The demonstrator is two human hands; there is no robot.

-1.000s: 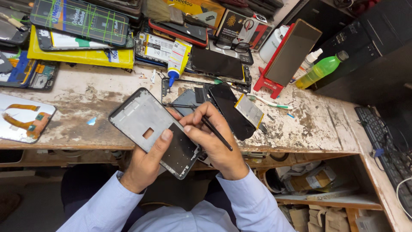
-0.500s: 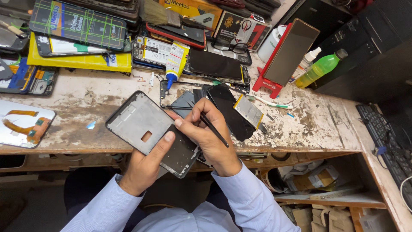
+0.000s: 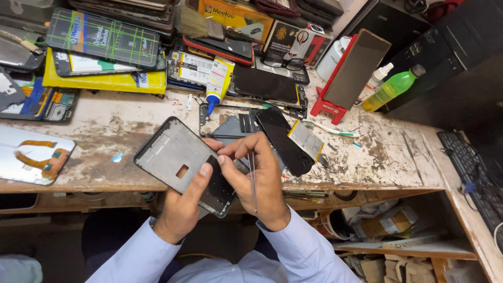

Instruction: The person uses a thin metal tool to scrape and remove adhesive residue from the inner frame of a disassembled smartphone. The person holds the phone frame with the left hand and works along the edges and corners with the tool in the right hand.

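Over the desk's (image 3: pixel 120 123) front edge, the left hand (image 3: pixel 184 205) gripped a grey phone frame (image 3: pixel 181 163), thumb pressed on it. The right hand (image 3: pixel 259 181) pinched the frame, clasping thin tweezers (image 3: pixel 253 181).

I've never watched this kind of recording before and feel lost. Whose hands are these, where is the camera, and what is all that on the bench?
There is no machine: a person works with bare hands, and the single camera sits on their head, looking down. The left hand holds a grey phone frame at the edge of a worn workbench. The right hand touches the frame while gripping thin tweezers. On the bench lie a glue tube, a battery, a green bottle, a red stand and many phone screens.
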